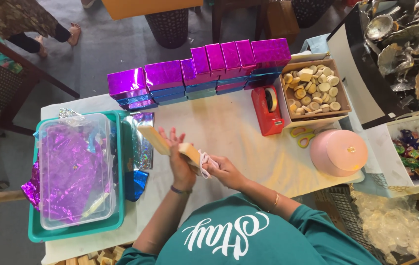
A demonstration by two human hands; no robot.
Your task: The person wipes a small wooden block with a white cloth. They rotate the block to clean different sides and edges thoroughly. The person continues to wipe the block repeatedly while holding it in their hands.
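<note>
Already a long row of wrapped purple boxes (204,68) stands done while my left hand (180,159) grips a bare wooden block (168,143), my right hand (222,169) pinching a white cloth (205,161) against it.

Bare tablecloth (229,127) open mid-table; hemmed by purple boxes (199,73) behind, teal tray (116,223) left, red tape dispenser (267,110) and pink round box (339,152) (right side).

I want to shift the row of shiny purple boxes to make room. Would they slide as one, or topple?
The purple boxes stand loose, in stacks that lean on one another, so a push would probably scatter them rather than move them as one. Their foil wrapping looks slick, so the upper ones may slip off the blue boxes beneath. They look light, probably easy to tip.
</note>
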